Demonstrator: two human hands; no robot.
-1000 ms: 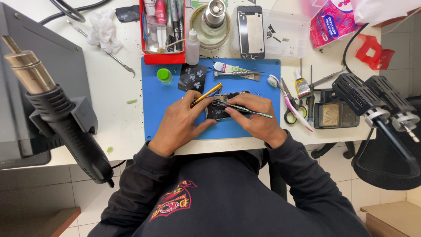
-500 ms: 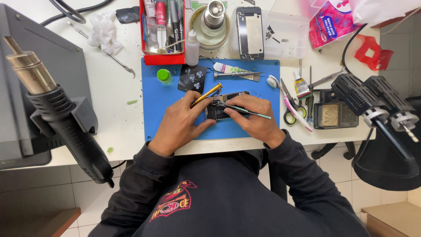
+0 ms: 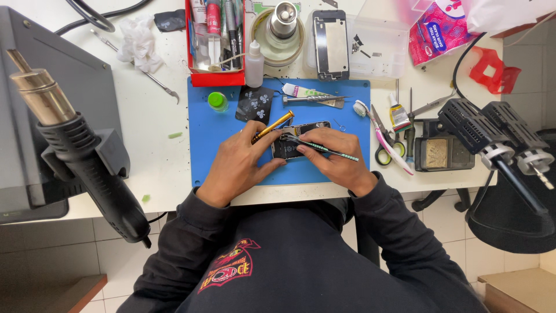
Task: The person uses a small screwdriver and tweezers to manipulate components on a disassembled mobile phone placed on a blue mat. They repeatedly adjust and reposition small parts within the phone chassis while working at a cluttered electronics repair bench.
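An opened phone [image 3: 292, 143] lies on a blue work mat [image 3: 214, 139] in the middle of the bench. My left hand [image 3: 240, 162] rests against the phone's left side and holds a tool with a yellow handle [image 3: 272, 126] that slants up to the right. My right hand [image 3: 335, 156] lies over the phone's right half and grips thin green-handled tweezers [image 3: 324, 149], their tip on the phone's inside. Both hands cover part of the phone.
A hot air gun [image 3: 81, 150] sits in its holder at the left. A red tool tray [image 3: 215, 35], a small bottle [image 3: 254, 64], a phone back cover [image 3: 330, 43], scissors [image 3: 383, 142] and black tool holders [image 3: 492, 136] ring the mat.
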